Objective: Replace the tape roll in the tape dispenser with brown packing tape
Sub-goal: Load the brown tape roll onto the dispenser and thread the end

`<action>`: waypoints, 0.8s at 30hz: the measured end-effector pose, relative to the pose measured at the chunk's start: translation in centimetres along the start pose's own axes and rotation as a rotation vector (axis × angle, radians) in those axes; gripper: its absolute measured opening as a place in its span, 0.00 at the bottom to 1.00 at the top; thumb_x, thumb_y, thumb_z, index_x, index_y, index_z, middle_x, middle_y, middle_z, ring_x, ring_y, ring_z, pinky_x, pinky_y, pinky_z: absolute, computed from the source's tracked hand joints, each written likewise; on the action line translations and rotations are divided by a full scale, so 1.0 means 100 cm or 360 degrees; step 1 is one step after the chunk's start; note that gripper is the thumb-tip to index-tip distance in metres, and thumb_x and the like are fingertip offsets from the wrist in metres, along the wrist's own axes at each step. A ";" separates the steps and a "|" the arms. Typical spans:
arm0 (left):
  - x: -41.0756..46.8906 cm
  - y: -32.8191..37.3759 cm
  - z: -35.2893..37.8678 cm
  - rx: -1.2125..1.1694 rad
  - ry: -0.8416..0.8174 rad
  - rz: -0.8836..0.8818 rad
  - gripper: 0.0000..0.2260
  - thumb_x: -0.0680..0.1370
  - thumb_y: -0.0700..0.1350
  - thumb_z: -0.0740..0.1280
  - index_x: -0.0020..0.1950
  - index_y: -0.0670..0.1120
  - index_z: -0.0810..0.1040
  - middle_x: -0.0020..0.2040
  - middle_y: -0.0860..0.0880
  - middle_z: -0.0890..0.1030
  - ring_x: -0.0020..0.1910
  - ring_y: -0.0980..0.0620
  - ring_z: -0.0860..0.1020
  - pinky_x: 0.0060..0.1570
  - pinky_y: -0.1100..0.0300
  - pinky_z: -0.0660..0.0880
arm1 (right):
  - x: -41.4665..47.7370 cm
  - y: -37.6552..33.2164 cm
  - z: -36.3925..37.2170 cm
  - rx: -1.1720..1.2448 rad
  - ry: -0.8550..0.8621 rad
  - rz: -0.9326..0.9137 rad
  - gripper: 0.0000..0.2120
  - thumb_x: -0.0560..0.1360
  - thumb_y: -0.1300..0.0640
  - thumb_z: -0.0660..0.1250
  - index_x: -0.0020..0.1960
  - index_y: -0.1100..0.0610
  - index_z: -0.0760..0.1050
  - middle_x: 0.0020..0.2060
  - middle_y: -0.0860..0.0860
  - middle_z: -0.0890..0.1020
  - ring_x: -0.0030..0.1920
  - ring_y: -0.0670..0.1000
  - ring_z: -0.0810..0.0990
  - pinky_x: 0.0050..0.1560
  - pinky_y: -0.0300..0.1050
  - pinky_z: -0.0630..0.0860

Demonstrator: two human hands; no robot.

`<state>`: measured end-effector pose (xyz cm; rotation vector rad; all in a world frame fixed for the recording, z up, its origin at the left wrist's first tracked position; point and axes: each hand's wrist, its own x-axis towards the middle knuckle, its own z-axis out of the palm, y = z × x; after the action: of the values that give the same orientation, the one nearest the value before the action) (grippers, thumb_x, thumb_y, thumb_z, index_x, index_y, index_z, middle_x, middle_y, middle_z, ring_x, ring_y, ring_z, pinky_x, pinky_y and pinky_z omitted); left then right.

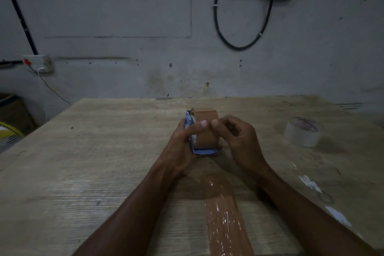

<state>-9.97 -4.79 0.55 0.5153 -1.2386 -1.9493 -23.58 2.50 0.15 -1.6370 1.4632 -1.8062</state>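
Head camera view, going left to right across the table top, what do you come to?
Left hand → blue tape dispenser → brown packing tape roll → right hand → clear tape roll, lying apart near the right edge of the wooden table.

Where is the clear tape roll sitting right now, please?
In the head view, the clear tape roll lies flat on the table at the right, apart from the right hand and brown tape.

No legible text; red print inside clear tape roll (pixel 302 131) core unreadable.
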 end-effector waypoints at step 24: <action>0.001 -0.004 0.004 0.0235 -0.0133 -0.0010 0.25 0.64 0.39 0.71 0.58 0.56 0.71 0.61 0.43 0.76 0.61 0.38 0.76 0.58 0.44 0.77 | 0.010 -0.009 -0.025 -0.0754 0.0193 -0.0646 0.16 0.74 0.48 0.68 0.56 0.57 0.81 0.50 0.50 0.85 0.48 0.46 0.81 0.45 0.46 0.80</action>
<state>-10.47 -4.55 0.41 0.5165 -1.4433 -1.9103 -25.67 3.32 1.82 -2.2225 1.8242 -1.8830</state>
